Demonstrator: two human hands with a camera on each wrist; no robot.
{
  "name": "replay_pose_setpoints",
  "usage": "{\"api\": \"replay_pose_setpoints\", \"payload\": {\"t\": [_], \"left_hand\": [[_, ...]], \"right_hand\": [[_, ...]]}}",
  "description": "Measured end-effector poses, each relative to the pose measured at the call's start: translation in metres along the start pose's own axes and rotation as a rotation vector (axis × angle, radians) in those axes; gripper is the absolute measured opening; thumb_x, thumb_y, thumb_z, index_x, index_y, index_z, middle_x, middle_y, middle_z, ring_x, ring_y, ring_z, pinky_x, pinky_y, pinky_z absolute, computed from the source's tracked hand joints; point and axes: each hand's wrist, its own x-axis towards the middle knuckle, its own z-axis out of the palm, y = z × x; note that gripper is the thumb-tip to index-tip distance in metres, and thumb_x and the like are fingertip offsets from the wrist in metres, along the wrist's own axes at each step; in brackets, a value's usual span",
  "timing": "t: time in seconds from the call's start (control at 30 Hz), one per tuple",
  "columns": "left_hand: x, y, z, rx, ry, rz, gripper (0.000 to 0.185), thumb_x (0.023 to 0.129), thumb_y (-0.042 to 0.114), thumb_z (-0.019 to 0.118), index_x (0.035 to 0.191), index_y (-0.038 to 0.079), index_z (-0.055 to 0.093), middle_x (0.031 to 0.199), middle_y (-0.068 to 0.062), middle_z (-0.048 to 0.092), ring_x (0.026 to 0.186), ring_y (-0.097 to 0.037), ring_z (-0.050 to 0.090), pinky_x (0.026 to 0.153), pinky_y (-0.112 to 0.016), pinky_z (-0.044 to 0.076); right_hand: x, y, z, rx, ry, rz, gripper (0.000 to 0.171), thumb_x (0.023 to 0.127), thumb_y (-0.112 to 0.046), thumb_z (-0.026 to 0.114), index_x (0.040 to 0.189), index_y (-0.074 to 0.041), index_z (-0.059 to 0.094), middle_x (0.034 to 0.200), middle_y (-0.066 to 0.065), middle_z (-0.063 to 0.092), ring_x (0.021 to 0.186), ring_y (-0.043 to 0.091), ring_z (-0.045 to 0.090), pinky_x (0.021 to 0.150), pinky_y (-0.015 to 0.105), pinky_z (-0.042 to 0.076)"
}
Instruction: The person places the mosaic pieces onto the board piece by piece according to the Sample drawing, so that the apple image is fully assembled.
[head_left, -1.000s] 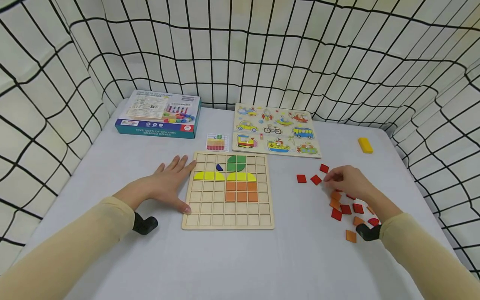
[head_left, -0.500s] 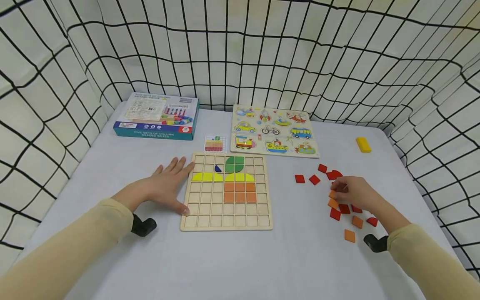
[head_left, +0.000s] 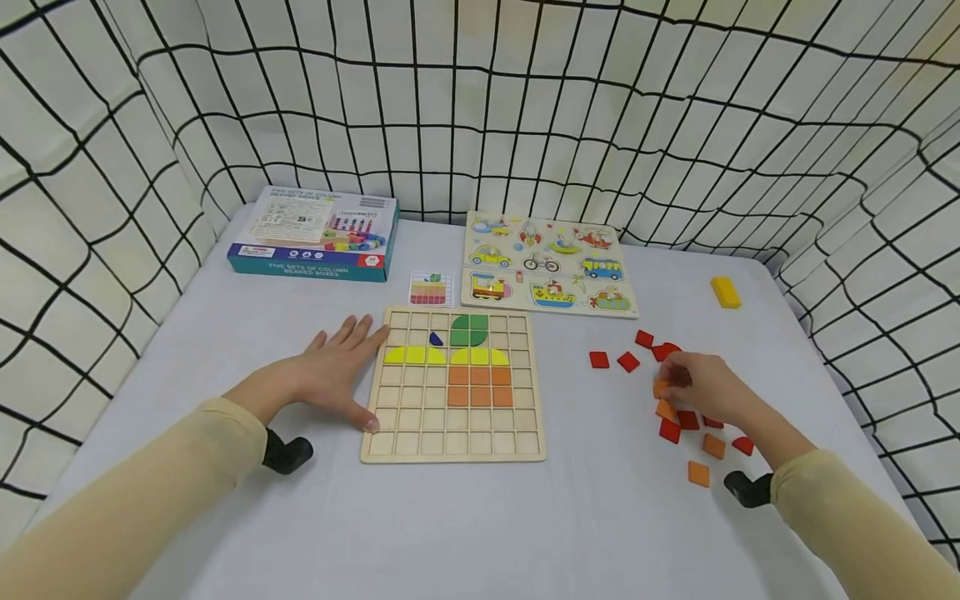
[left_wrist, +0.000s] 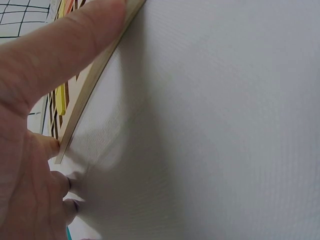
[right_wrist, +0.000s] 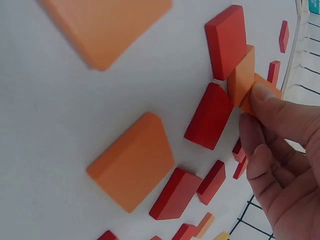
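My left hand [head_left: 330, 375] lies with fingers spread at the left edge of a wooden grid board [head_left: 420, 446], its thumb touching the lower left rim. Set in the board are green leaf-like pieces [head_left: 469, 331], yellow pieces [head_left: 415, 356], orange squares [head_left: 480, 386] and one small dark blue piece [head_left: 436, 339]. On the right, my right hand [head_left: 701, 385] pinches an orange square tile [right_wrist: 266, 86] between thumb and fingers, low among loose tiles. Another orange tile [right_wrist: 242, 75] touches it, beside a red tile [right_wrist: 227, 42]. The palm hides some tiles in the head view.
A small pattern card [head_left: 431, 289] lies behind the board. Farther back are a boxed bead set [head_left: 315, 233] and a vehicle puzzle board [head_left: 551, 262]. A yellow block [head_left: 725, 292] sits at the far right. Black netting [head_left: 420, 125] surrounds the table.
My right hand has come nearer from the red tiles at the back of the pile to the orange tile, uncovering a rounded red piece. The left hand keeps its place.
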Motion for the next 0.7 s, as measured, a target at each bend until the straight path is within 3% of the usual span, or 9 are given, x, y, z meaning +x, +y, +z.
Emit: {"api": "replay_pose_setpoints", "payload": {"t": [0.2, 0.47, 0.7], "left_hand": [[0.001, -0.002, 0.0, 0.002, 0.002, -0.003, 0.142, 0.062, 0.068, 0.087, 0.163, 0.002, 0.012, 0.169, -0.03, 0.001, 0.155, -0.055, -0.002, 0.116, -0.08, 0.003], [0.0, -0.002, 0.001, -0.006, 0.002, -0.005, 0.141, 0.063, 0.067, 0.086, 0.164, 0.003, 0.013, 0.17, -0.029, 0.002, 0.155, -0.054, -0.003, 0.116, -0.08, 0.003], [0.0, -0.002, 0.002, -0.008, 0.002, -0.009, 0.141, 0.063, 0.067, 0.086, 0.164, 0.005, 0.012, 0.17, -0.028, 0.001, 0.156, -0.053, -0.004, 0.117, -0.08, 0.002]], "right_hand": [[0.012, -0.032, 0.001, 0.094, 0.051, -0.04, 0.016, 0.091, -0.014, 0.078, 0.101, -0.009, 0.068, 0.097, 0.006, 0.068, 0.092, 0.022, 0.06, 0.075, 0.024, 0.055], [0.055, -0.126, 0.026, 0.196, -0.01, -0.208, 0.017, 0.089, -0.023, 0.082, 0.095, -0.012, 0.071, 0.09, 0.001, 0.067, 0.088, 0.02, 0.058, 0.076, 0.028, 0.051], [0.085, -0.197, 0.054, 0.197, -0.103, -0.311, 0.01, 0.093, -0.021, 0.078, 0.095, -0.012, 0.074, 0.086, -0.001, 0.07, 0.081, 0.014, 0.059, 0.074, 0.022, 0.051]]}}
